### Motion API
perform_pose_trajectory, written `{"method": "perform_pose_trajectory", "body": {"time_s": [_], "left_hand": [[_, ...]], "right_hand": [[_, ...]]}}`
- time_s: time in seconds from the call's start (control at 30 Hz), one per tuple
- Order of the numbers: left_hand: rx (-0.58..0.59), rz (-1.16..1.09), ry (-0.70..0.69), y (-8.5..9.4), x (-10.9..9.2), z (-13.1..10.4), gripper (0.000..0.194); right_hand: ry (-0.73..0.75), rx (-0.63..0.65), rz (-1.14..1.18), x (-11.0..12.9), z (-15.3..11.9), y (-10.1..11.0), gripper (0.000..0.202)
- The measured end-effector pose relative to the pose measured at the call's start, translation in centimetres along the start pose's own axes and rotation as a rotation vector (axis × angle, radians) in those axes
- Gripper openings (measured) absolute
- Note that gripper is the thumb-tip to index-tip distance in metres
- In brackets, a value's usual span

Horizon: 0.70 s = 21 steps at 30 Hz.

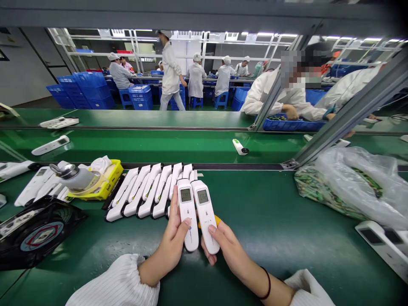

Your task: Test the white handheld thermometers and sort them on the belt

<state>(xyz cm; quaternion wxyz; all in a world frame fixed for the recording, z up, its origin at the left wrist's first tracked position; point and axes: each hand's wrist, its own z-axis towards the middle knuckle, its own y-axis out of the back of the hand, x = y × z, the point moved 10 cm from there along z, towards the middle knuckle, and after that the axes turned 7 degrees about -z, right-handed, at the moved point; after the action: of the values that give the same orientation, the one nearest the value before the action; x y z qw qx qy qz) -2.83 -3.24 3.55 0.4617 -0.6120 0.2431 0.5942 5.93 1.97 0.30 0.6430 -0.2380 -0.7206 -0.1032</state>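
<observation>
Low, toward six o'clock, left hand (172,238) grips one infrared thermometer (188,211), right hand (230,245) a second thermometer (205,211). Shells likely light, stiff, slick; handles (191,242) suit holding, displays (185,195) seem fragile.

Green workbench (255,255) carrying white thermometers (148,191), black fan (41,233) and yellow basket (108,187).

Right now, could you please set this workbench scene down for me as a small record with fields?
Left hand: holds a white thermometer, screen facing the camera
Right hand: holds a second thermometer, screen also facing the camera
Held pair: side by side
Bench, behind the hands: slanted row of thermometers
Left side: black fan, metal bottle, yellow basket
Right side: clear plastic bag with green contents
</observation>
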Motion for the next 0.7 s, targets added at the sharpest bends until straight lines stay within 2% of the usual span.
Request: {"method": "perform_pose_trajectory", "body": {"time_s": [0.33, 0.47, 0.57, 0.7], "left_hand": [[0.004, 0.023, -0.035, -0.2, -0.2, -0.2, 0.063], [0.013, 0.051, -0.065, -0.3, -0.6, -0.1, 0.061], [0.001, 0.086, -0.068, -0.1, -1.0, -0.1, 0.061], [-0.037, 0.067, 0.001, 0.2, -0.6, -0.3, 0.066]], "right_hand": [[-0.021, 0.007, 0.028, 0.2, -0.1, 0.2, 0.059], [0.016, 0.032, 0.062, 0.6, -0.3, 0.1, 0.051], [0.037, 0.083, 0.086, 0.9, -0.4, -0.1, 0.046], [0.035, 0.197, 0.058, 0.9, -0.8, -1.2, 0.049]]}}
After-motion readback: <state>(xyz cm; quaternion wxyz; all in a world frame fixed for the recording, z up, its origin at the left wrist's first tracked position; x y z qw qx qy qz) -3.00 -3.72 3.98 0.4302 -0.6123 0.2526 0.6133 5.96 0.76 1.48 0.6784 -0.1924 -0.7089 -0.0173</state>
